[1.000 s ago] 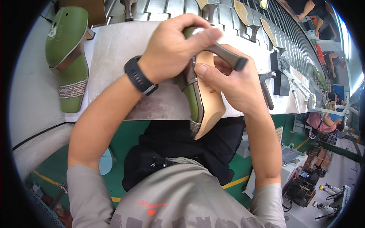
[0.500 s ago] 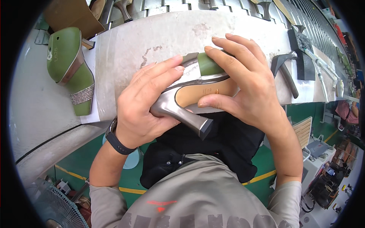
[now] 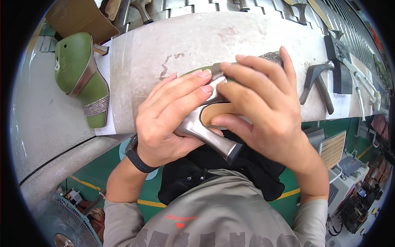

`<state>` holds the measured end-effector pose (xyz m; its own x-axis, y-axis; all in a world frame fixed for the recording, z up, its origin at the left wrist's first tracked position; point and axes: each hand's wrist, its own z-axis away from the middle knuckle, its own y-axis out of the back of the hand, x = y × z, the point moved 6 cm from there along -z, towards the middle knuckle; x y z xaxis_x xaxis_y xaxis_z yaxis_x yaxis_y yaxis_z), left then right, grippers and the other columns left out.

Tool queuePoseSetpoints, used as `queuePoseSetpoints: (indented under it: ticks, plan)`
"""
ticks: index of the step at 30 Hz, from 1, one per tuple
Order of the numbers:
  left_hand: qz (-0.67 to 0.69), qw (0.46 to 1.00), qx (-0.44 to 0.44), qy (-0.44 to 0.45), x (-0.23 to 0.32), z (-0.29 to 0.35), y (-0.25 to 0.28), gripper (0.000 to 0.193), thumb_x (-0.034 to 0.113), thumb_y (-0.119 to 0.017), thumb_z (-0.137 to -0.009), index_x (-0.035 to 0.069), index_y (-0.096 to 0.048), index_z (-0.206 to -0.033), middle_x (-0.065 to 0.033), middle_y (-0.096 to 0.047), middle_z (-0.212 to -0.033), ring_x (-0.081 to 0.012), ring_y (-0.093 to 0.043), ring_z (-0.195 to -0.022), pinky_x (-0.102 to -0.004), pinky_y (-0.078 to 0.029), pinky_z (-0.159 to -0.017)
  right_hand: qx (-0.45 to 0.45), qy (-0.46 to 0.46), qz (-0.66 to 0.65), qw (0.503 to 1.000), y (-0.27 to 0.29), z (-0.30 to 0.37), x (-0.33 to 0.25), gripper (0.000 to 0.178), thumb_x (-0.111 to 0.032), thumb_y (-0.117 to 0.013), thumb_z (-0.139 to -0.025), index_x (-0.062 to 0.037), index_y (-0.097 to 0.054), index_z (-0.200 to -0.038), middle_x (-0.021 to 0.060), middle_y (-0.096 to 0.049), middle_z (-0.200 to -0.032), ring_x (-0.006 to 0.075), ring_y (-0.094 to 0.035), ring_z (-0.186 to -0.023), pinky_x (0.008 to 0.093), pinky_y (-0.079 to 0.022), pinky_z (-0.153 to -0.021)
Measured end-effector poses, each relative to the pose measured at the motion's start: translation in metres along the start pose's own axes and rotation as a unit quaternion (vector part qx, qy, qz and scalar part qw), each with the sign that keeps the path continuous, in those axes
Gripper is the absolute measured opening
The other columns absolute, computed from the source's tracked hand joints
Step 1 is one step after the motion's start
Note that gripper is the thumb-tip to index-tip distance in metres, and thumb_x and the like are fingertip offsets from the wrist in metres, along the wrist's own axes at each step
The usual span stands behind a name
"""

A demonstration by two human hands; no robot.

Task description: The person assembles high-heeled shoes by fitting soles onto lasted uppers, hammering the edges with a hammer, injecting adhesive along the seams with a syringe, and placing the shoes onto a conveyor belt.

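Between my hands lies a high-heeled sandal (image 3: 193,124) on its side, with a metallic pewter heel, a tan insole and a green last inside. My left hand (image 3: 175,113) wraps around its heel end, fingers over the metallic strap. On the sole and strap farther forward, my right hand (image 3: 261,96) grips with the thumb against the tan surface and the fingers over the top. A glittery toe strap shows past the right fingers. The heel points toward my lap. Another sandal on a green last (image 3: 78,68) lies at the left.
A hammer (image 3: 319,76) rests on the pale worktable (image 3: 197,37), beside a black block (image 3: 340,61) at the right. A slatted metal conveyor (image 3: 177,8) carrying heels runs along the far side. A fan (image 3: 63,222) stands lower left, and a brown carton (image 3: 82,20) at upper left.
My right fingers have moved down over the strap, covering more of the green last and insole. The glittery toe strap now shows. The whole view has shifted slightly.
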<state>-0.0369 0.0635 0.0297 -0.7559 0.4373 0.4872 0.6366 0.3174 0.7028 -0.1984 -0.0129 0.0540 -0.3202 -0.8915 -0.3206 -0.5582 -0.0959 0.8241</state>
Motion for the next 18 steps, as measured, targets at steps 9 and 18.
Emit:
queuePoseSetpoints:
  ticks: [9, 18]
  plan:
    - [0.066, 0.997, 0.008, 0.025, -0.011, 0.009, -0.003, 0.072, 0.039, -0.096, -0.076, 0.000, -0.068, -0.130, -0.0242, -0.072, -0.133, -0.0387, -0.071, -0.124, -0.0545, -0.050, -0.113, -0.010, -0.014, -0.061, 0.998, -0.005, -0.007, -0.012, 0.024, -0.017, -0.081, -0.085, -0.0067, -0.061, -0.092, 0.0140, -0.073, -0.122, 0.0345, -0.070, -0.118, 0.0617, -0.034, -0.119]
    - [0.013, 0.998, -0.010, -0.068, -0.005, 0.010, -0.008, 0.064, 0.037, -0.091, -0.084, 0.001, -0.066, -0.131, -0.0220, -0.071, -0.131, -0.0389, -0.071, -0.124, -0.0554, -0.054, -0.109, -0.017, -0.005, -0.059, 0.998, -0.003, -0.005, -0.004, 0.030, -0.025, -0.084, -0.083, -0.0062, -0.065, -0.097, 0.0138, -0.074, -0.123, 0.0321, -0.071, -0.117, 0.0550, -0.044, -0.113]
